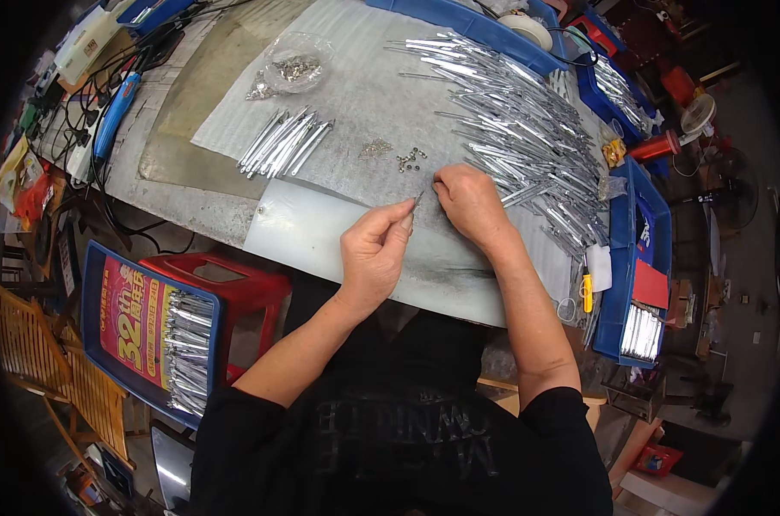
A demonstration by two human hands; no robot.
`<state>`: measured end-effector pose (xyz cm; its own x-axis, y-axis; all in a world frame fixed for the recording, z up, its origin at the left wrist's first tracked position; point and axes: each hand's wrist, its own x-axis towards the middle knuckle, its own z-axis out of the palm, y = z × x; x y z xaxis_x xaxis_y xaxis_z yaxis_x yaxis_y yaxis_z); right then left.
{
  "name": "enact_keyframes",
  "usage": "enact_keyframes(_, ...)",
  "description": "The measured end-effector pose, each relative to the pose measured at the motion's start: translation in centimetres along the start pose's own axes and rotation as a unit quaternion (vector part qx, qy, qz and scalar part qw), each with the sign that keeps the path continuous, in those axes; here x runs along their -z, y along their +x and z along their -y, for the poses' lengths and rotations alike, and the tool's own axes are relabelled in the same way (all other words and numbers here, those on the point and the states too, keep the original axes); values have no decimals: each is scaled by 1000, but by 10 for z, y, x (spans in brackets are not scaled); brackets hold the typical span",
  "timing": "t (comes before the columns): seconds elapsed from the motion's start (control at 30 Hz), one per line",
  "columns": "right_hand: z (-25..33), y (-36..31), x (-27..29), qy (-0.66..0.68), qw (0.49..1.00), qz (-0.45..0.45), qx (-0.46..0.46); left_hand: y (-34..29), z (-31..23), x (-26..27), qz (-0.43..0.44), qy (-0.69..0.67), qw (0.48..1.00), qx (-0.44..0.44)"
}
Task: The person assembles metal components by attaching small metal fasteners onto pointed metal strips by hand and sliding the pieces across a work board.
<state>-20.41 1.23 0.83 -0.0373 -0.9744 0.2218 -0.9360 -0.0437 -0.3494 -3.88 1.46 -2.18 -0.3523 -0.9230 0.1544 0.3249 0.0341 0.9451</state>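
My left hand [374, 249] is closed in a pinch over the near part of the table. A small thin metal piece [419, 198] sticks up from its fingertips; its exact kind is too small to tell. Just to the right, my right hand [472, 202] has its fingers curled down close to the work surface, and whatever they hold is hidden. Beyond the hands lie a little cluster of small round metal parts [410, 160] and a patch of tiny thin pins or wires [375, 150]. A big heap of slim silver metal strips [519, 120] spreads beside my right hand.
A smaller bundle of silver strips [285, 144] and a clear plastic bag of small metal parts [294, 65] lie at left. Blue bins [638, 198] line the right side, near a yellow-handled tool [588, 292]. Another blue tray [141, 391] rests on a red stool [265, 292].
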Motion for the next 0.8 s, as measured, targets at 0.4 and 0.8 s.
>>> enact_keyframes(0.4, 3, 8, -7, -43, 997, -16, -54, 5, 3, 0, 1, -12, 1000, -10)
enact_keyframes(0.8, 27, -32, 6, 537, 819, -50, -196, 0, -11, -5, 7, -42, 999, 9)
